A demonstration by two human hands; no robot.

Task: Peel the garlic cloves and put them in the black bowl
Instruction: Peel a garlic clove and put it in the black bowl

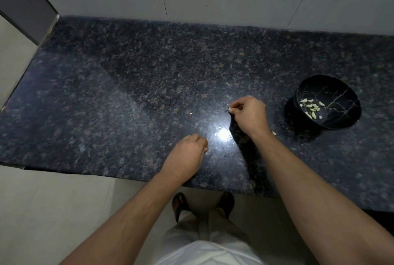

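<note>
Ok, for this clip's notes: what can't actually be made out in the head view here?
- What the left hand holds, if anything: its curled fingers face away from the camera.
- The small pale bit pinched by the right hand: too small to tell clove from skin.
- The pale piece beside the right wrist: partly hidden by the forearm.
- The count of peeled cloves in the black bowl: too small and clustered.

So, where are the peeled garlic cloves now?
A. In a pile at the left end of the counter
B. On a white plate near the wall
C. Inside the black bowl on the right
C: the pale peeled garlic cloves lie inside the black bowl, to the right of both hands.
</note>
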